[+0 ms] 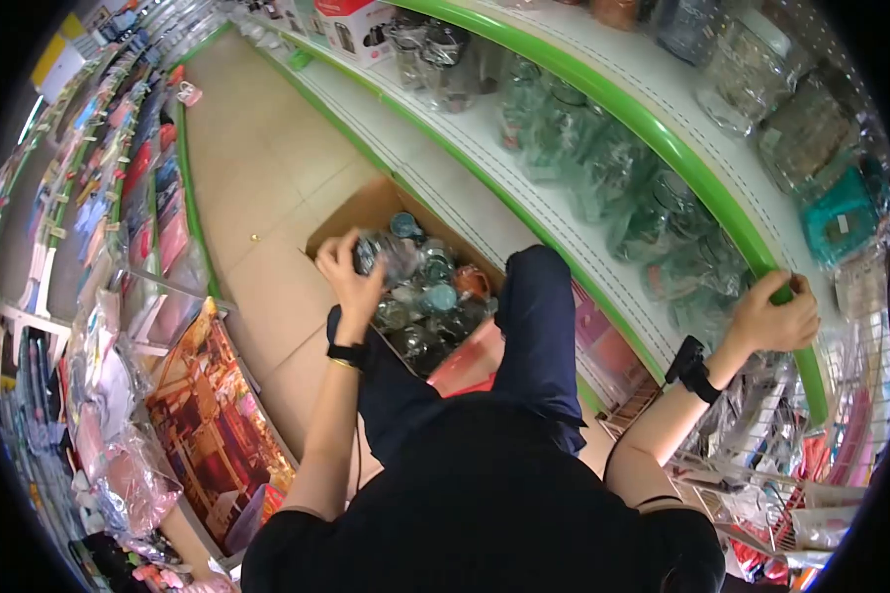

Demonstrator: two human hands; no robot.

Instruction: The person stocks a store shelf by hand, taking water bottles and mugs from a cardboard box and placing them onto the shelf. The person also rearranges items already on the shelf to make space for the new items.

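Observation:
My left hand (pixel 352 275) is closed around a plastic-wrapped clear jar (pixel 398 259), tilted over an open cardboard box (pixel 351 210) on the floor. Its dark end lies by my fingers; motion blurs the rest. Inside the box are several wrapped jars and bottles, among them one with a blue-grey lid (pixel 405 225) and an orange one (pixel 473 282). My right hand (pixel 781 312) grips the green edge strip (pixel 687 138) of the upper shelf on the right, fingers wrapped around it.
Wrapped greenish glass jars (pixel 603 163) line the middle shelf to the right, with more jars (pixel 747 74) above. A tiled aisle (pixel 257 148) runs ahead. Racks of packaged goods (pixel 119 178) stand on the left. My knee (pixel 536 282) is beside the box, close to the lower shelf.

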